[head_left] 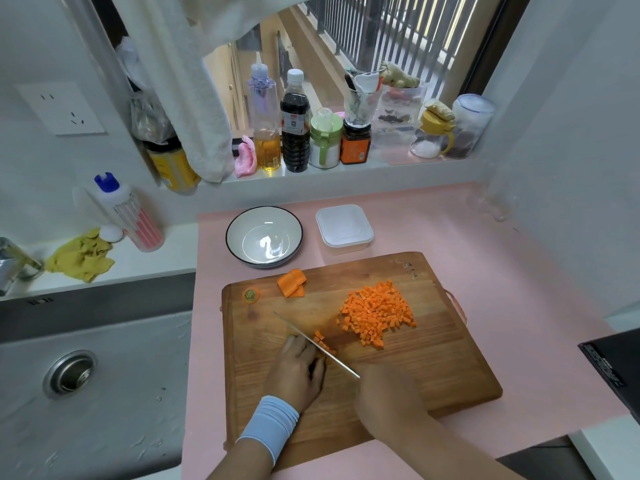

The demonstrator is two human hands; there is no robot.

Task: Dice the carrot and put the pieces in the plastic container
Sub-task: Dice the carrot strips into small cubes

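A wooden cutting board (433,368) lies on the pink counter. A heap of diced carrot (377,313) sits on its right half. My right hand (384,396) grips the handle of a knife (311,341) whose blade runs diagonally over a few carrot strips (320,339). My left hand (298,368), fingers curled, holds those strips down just left of the blade. Uncut carrot slices (292,283) and a carrot top (251,294) lie at the board's far left. The empty white plastic container (344,228) stands behind the board.
A white bowl with a dark rim (265,235) stands left of the container. A steel sink (86,368) lies to the left. Bottles and jars (294,123) line the windowsill. A dark appliance edge (613,368) shows at the right.
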